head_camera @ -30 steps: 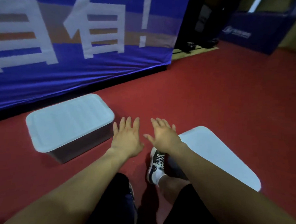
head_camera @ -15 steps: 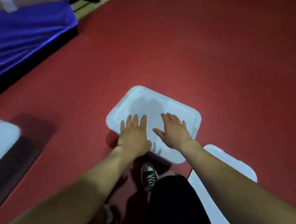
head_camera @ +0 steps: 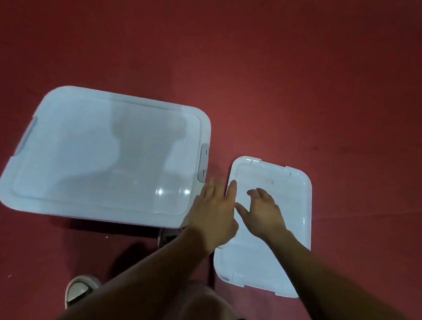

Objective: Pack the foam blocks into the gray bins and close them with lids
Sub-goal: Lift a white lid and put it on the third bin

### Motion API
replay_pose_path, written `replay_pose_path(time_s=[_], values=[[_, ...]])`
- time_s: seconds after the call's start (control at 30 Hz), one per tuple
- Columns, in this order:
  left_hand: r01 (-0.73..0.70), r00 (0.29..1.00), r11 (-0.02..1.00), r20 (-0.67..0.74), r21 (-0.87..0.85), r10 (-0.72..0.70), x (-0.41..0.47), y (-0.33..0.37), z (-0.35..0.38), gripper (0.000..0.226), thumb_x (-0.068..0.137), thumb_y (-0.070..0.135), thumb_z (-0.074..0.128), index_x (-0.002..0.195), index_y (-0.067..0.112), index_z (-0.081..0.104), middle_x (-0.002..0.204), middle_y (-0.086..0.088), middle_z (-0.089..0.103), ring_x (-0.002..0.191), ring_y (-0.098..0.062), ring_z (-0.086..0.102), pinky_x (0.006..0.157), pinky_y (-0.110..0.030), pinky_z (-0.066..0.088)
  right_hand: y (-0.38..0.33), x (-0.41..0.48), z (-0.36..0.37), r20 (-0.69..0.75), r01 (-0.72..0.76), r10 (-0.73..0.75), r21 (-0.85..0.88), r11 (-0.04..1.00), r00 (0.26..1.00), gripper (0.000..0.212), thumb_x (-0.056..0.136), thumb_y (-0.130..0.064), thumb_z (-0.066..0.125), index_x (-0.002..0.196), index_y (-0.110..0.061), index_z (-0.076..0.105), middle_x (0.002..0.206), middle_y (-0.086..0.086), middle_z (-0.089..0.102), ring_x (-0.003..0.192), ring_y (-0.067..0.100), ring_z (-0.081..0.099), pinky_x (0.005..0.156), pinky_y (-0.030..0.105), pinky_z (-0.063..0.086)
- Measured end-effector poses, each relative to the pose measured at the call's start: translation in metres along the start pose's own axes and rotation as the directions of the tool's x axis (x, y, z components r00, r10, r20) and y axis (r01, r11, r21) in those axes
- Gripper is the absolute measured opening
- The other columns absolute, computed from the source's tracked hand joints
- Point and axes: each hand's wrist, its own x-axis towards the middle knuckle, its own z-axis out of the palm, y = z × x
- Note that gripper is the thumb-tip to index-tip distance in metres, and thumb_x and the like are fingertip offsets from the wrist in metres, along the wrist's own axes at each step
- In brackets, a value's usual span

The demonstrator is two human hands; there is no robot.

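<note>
A gray bin (head_camera: 102, 154) stands on the red floor at the left, covered by its pale lid with a gray latch (head_camera: 203, 162) on the right end. To its right a loose white lid (head_camera: 290, 213) lies flat on the floor. My left hand (head_camera: 214, 214) hovers with fingers spread between the bin's right corner and the loose lid's left edge. My right hand (head_camera: 263, 214) is over the loose lid, fingers apart and slightly curled, holding nothing. No foam blocks are visible.
Red carpeted floor (head_camera: 307, 79) stretches all around. My shoes show below the bin (head_camera: 165, 237) and at the lower left (head_camera: 78, 290). My knee (head_camera: 202, 306) fills the bottom middle.
The view has swung right and down, away from the blue banner and the other closed bin. Both hands left the bin's lid and moved right toward the loose lid on the floor.
</note>
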Motion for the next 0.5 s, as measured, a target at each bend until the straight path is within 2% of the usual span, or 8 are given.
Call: replay_pose_path(time_s=[0.13, 0.2, 0.27, 0.4, 0.5], values=[[-0.054, 0.979, 0.994, 0.202, 0.092, 0.034, 0.024, -0.002, 0.047, 0.088, 0.09, 0.04, 0.061, 0.156, 0.018, 0.008, 0.162, -0.015, 0.015, 0.149, -0.036, 0.017, 0.123, -0.046, 0.015, 0.023, 0.02, 0.045, 0.074, -0.095, 0.095, -0.014, 0.995, 0.993, 0.058, 0.095, -0.059, 0.042, 0.135, -0.018, 0.048, 0.145, 0.006, 0.045, 0.131, 0.027, 0.046, 0.102, 0.046, 0.045], [-0.036, 0.949, 0.993, 0.314, 0.111, 0.0, 0.033, -0.008, 0.07, 0.09, 0.092, 0.042, 0.059, 0.157, 0.016, 0.003, 0.164, -0.016, 0.008, 0.151, -0.036, 0.009, 0.123, -0.045, 0.011, 0.026, 0.03, 0.069, 0.112, -0.127, 0.128, -0.014, 0.992, 0.985, 0.055, 0.095, -0.058, 0.042, 0.131, -0.016, 0.051, 0.136, 0.006, 0.05, 0.122, 0.026, 0.052, 0.096, 0.044, 0.049], [0.0, 0.933, 0.996, 0.358, 0.084, -0.031, 0.04, -0.02, 0.102, 0.091, 0.092, 0.042, 0.058, 0.157, 0.014, 0.001, 0.164, -0.016, 0.008, 0.152, -0.034, 0.006, 0.123, -0.045, 0.01, 0.026, 0.04, 0.093, 0.156, -0.157, 0.158, -0.013, 0.987, 0.975, 0.051, 0.095, -0.057, 0.043, 0.122, -0.015, 0.054, 0.122, 0.007, 0.056, 0.11, 0.026, 0.058, 0.088, 0.041, 0.052], [0.076, 0.913, 0.996, 0.398, 0.056, -0.091, 0.036, -0.042, 0.15, 0.089, 0.085, 0.04, 0.062, 0.155, 0.017, 0.013, 0.158, -0.012, 0.024, 0.145, -0.03, 0.023, 0.119, -0.042, 0.02, 0.016, 0.057, 0.145, 0.304, -0.193, 0.192, -0.025, 0.981, 0.933, 0.032, 0.097, -0.044, 0.041, 0.097, -0.013, 0.047, 0.102, 0.008, 0.064, 0.096, 0.03, 0.063, 0.073, 0.035, 0.045], [0.076, 0.924, 0.996, 0.372, 0.049, -0.088, 0.032, -0.057, 0.164, 0.083, 0.082, 0.035, 0.063, 0.152, 0.014, 0.024, 0.148, -0.009, 0.038, 0.135, -0.026, 0.037, 0.116, -0.038, 0.024, 0.004, 0.068, 0.179, 0.378, -0.21, 0.203, -0.022, 0.977, 0.903, 0.017, 0.094, -0.031, 0.042, 0.093, -0.015, 0.047, 0.102, 0.007, 0.067, 0.095, 0.03, 0.064, 0.07, 0.033, 0.043]])
